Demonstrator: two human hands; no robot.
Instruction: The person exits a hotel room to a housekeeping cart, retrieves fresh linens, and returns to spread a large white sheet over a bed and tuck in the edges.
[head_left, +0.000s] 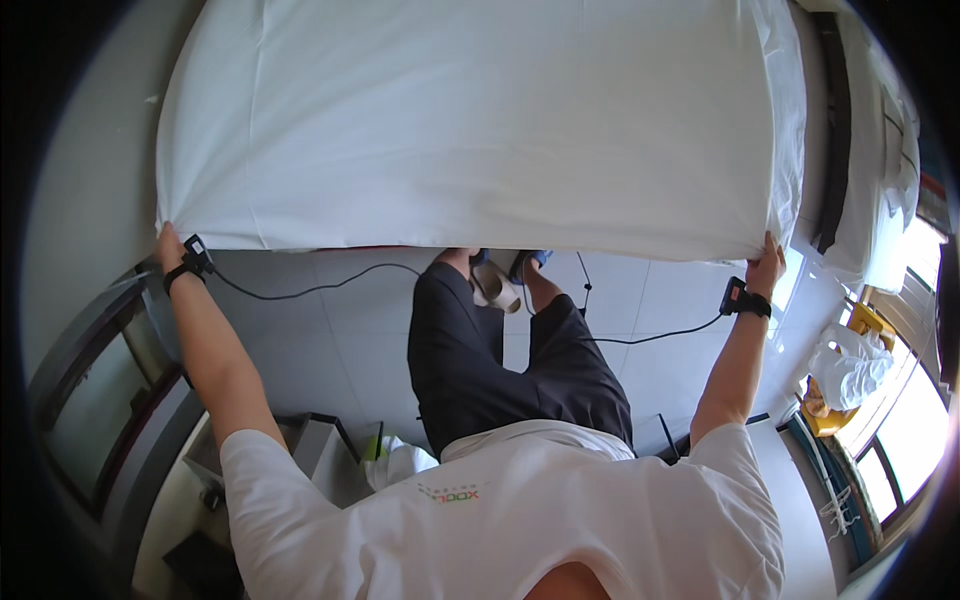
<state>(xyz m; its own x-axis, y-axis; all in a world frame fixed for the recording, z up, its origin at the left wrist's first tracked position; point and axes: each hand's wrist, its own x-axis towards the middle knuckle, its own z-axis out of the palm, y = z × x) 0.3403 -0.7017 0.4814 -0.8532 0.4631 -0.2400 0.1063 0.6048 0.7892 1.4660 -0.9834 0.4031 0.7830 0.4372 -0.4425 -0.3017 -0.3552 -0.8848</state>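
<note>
A white sheet covers the bed before me, pulled fairly smooth, with light creases running toward its near corners. At the near left corner my left hand grips the sheet's edge. My right hand holds the near right corner, its fingers partly hidden by the fabric. Both arms are spread wide. Each wrist carries a black strap with a small device, and a dark cable runs from each device toward my legs.
A wall borders the bed's left side. Behind me stand a grey box-like piece and a white plastic bag. At right, another white-covered bed and a yellow chair with a plastic bag stand near the window.
</note>
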